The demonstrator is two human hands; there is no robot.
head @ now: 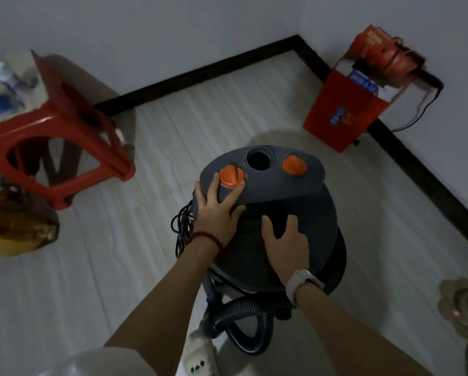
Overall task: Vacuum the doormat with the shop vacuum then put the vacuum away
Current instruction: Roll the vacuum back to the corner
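The dark grey shop vacuum (281, 207) stands on the pale floor near the room's corner, with two orange knobs and a round port on its flat top. My left hand (218, 210) lies flat on the top, its fingers spread around the left orange knob (231, 176). My right hand (287, 245) rests with straight fingers on the rounded lid, at the dark recess in its middle. The ribbed hose (243, 313) loops on the floor below the vacuum, and its black cord (181, 226) hangs coiled at the left side. No doormat is in view.
A red plastic stool (64, 131) lies tipped at the left, with a yellowish bag (15, 229) below it. A red carton (346, 109) and cables sit against the right wall. A white power strip (200, 356) is at the bottom edge. A beige flower-shaped object (463, 305) lies at right.
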